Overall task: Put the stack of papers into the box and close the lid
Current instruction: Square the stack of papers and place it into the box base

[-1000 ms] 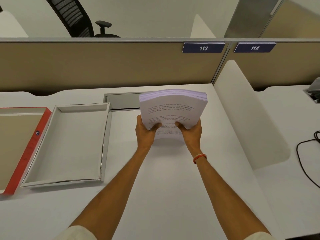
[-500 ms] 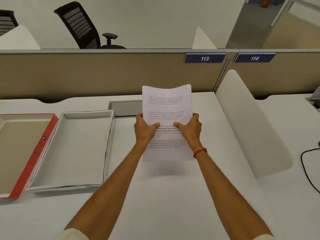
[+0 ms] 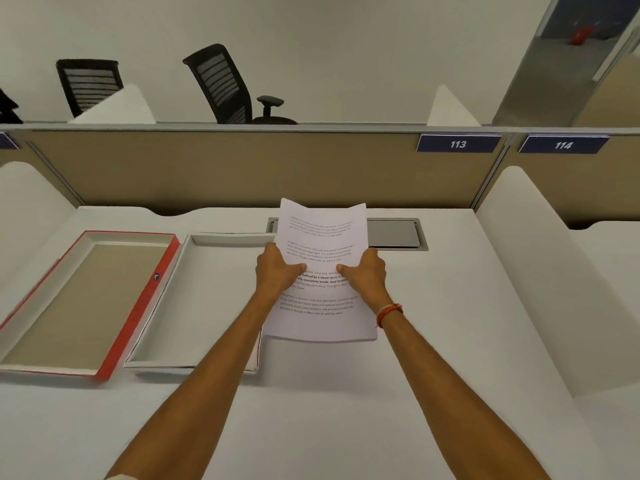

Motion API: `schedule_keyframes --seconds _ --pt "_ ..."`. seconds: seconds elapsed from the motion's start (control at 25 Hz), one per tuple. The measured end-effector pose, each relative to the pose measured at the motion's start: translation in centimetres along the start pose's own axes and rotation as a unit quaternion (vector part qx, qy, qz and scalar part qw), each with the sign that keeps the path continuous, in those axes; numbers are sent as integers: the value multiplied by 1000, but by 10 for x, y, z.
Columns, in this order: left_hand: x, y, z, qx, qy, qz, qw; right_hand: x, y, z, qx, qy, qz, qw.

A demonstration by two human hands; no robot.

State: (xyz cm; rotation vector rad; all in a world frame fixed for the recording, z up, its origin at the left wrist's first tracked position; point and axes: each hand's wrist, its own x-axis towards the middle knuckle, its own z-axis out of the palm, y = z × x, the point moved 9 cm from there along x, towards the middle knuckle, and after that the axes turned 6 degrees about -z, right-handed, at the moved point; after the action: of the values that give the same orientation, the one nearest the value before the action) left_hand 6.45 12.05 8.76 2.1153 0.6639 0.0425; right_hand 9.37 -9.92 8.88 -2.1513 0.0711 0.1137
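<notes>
Papers, a white printed stack of sheets (image 3: 322, 271), are held upright and off the white desk (image 3: 433, 375), clamped at both side edges: the left hand (image 3: 277, 271) grips the left edge and the right hand (image 3: 367, 275) the right, thumbs pressed on the printed face. The top of the stack bows in a shallow curve. Just to the left of the left hand lies the open white cardboard box tray (image 3: 166, 327), partly hidden by the left forearm, with nothing visible inside it; beyond that, further left, lies the red-edged lid (image 3: 138, 306), upturned with its brown inside showing. The likely trouble is the loose stack: held only at the edges, sheets could fan or slip out during the sideways move, and a corner could catch the box's near wall and fold it if the stack comes in too low or skewed. The box walls look thin and slightly bent, so a hard landing could push them outward. Behind the hands a grey metal cable hatch (image 3: 394, 233) sits flush in the desk, and a white divider panel (image 3: 540, 289) stands well to the right; neither blocks the path left.
</notes>
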Motion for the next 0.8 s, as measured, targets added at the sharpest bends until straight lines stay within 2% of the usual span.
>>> schedule_keyframes --seconds 0.4,0.6,0.8 --pt "63 -133 -156 36 20 -47 998 -32 -91 196 -13 -71 6 997" --pt "87 -167 -185 25 -3 -44 999 -36 -105 250 -7 -68 24 997" --pt "98 -170 -172 18 -35 -18 999 -30 -89 263 -1 -61 59 996"
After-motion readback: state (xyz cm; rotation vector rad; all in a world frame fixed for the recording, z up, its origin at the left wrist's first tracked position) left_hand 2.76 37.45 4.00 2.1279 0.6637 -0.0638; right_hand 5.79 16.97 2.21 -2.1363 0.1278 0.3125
